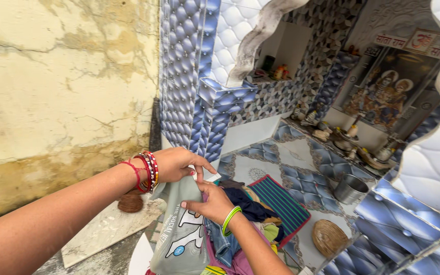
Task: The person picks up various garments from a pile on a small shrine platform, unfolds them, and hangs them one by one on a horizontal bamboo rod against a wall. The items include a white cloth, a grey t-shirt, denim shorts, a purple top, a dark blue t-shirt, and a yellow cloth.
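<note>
While both hands grip a grey printed T-shirt (182, 224), a heap of clothes (250, 219) lies beneath.
Left hand (179, 164) and right hand (211, 202) pinch its top edge closed; beside it lie a striped mat (281, 201), steel bowl (350, 188), woven coaster (329, 238), and a framed picture (388, 94) with a red-lettered sign (413, 43) above.

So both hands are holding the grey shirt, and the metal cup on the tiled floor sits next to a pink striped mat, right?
Not quite: the head view shows the striped mat is green with a red edge, not pink. Both the left hand and right hand do hold the grey shirt, and the metal cup sits beside the mat.
</note>
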